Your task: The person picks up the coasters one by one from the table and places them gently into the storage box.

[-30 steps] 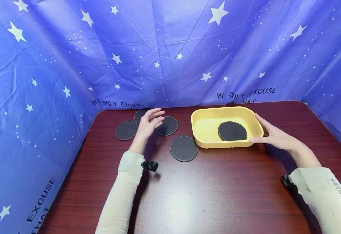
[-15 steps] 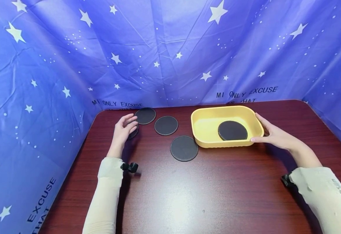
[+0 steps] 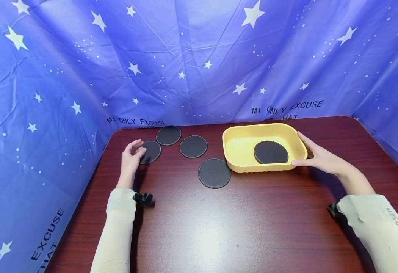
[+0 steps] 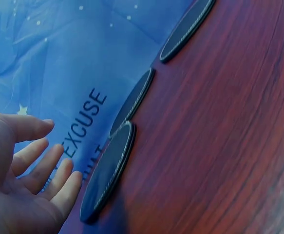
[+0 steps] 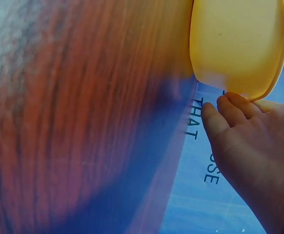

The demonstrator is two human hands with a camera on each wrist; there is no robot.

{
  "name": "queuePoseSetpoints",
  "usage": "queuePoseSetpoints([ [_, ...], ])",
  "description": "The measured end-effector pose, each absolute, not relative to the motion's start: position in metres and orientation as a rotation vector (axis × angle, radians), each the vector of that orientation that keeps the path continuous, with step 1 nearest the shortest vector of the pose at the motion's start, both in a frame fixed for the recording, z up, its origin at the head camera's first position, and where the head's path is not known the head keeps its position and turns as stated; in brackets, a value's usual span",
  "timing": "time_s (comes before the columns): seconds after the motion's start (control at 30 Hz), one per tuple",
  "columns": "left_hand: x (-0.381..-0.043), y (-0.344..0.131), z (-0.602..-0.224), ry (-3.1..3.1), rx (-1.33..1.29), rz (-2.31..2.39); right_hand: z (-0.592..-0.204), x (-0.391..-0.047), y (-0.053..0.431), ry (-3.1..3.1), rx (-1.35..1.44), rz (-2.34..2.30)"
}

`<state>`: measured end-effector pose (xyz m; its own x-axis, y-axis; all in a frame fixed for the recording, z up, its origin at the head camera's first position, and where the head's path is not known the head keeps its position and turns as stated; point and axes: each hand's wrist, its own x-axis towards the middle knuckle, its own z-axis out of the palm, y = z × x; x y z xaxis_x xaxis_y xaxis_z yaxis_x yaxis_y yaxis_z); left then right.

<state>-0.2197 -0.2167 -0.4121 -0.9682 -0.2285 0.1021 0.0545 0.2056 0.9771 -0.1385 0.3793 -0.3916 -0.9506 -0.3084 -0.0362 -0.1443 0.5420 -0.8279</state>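
My left hand (image 3: 130, 159) is over the left side of the leftmost black round coaster (image 3: 152, 152), its fingers parted and holding nothing. In the left wrist view, the fingers hang beside that stitched coaster (image 4: 107, 175), with a gap between. My right hand (image 3: 316, 157) grips the right end of a yellow plastic bin (image 3: 246, 167), thumb at the front rim. Fingertips meet the bin's end wall (image 5: 239, 87) in the right wrist view. Inside the bin lies one black coaster (image 3: 271, 152).
More black coasters lie flat on the dark red wood table (image 3: 185, 212): one at the back (image 3: 169, 135), a middle coaster (image 3: 193, 146), and a front coaster (image 3: 214, 173) beside the bin's left corner. A blue star-printed curtain (image 3: 192, 57) stands behind the table and along its sides.
My left hand has moved left, away from the middle coaster and across the leftmost one to its left side. The right hand stays on the bin, and the coasters have not moved.
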Motion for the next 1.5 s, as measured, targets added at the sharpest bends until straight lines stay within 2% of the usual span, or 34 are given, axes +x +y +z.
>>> queuePoseSetpoints([
  [0.8,-0.212,-0.241,-0.421,-2.299,0.419,-1.815,-0.393,-0.137,0.38,2.593,-0.355,-1.371],
  [1.5,-0.208,-0.244,-0.407,-1.705,0.652,-2.451,-0.392,-0.137,0.378,2.6,-0.352,-1.362],
])
